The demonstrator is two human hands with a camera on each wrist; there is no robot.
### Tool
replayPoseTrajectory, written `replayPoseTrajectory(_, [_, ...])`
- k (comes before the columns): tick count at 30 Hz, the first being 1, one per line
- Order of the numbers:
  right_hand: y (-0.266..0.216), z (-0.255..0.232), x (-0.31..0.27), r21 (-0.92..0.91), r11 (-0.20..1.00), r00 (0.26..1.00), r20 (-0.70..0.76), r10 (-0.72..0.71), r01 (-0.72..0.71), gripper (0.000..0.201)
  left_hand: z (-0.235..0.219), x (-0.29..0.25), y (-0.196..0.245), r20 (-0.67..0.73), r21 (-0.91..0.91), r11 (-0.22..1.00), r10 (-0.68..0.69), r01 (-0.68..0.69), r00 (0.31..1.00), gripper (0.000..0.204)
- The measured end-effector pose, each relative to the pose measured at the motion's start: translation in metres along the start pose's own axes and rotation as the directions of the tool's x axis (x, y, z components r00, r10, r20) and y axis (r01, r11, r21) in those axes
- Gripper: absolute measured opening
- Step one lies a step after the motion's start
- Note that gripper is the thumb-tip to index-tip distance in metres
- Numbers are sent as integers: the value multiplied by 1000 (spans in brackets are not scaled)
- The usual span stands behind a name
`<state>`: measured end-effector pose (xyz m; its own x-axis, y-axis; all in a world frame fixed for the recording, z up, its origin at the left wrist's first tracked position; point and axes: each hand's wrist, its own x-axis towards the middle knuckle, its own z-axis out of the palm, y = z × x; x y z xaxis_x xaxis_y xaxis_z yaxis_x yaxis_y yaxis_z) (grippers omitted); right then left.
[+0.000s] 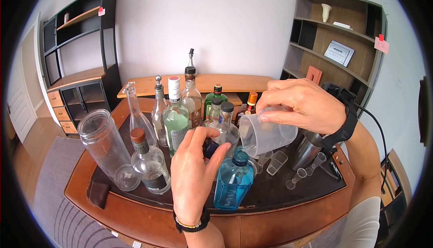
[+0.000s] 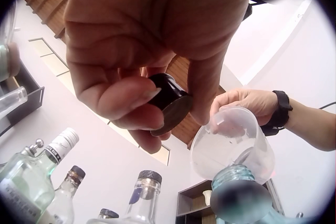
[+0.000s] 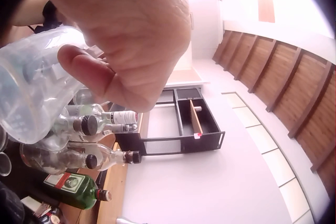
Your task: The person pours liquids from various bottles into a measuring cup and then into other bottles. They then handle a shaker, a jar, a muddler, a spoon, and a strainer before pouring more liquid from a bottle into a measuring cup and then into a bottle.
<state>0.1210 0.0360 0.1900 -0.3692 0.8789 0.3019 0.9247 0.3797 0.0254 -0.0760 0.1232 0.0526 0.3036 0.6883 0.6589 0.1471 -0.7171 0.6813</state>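
My left hand pinches a dark bottle cap between thumb and fingers, just left of a blue glass bottle. That bottle stands upright and uncapped at the front of the bar top, with blue liquid in its lower part. From above, my right hand grips a translucent plastic cup by its upper side. The cup is tipped on its side, its lip right at the mouth of the blue bottle. Clear liquid shows at the lip, over the bottle neck.
Several bottles crowd behind, among them a green-tinted one with a white cap. On the left stand a tall glass jar and a brown-capped bottle. Small measuring cups and a metal shaker are at the right.
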Motion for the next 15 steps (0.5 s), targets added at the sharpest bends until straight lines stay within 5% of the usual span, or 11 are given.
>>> replayPoseTrajectory(8, [-3, -3, -9, 5, 998, 998, -17, 57, -57, 21, 4, 0, 3, 17, -4, 1000, -14, 14, 1000, 28])
replayPoseTrajectory(15, [12, 12, -66, 429, 843, 890, -162, 426, -325, 16, 7, 1, 5, 3, -7, 1000, -5, 5, 1000, 20])
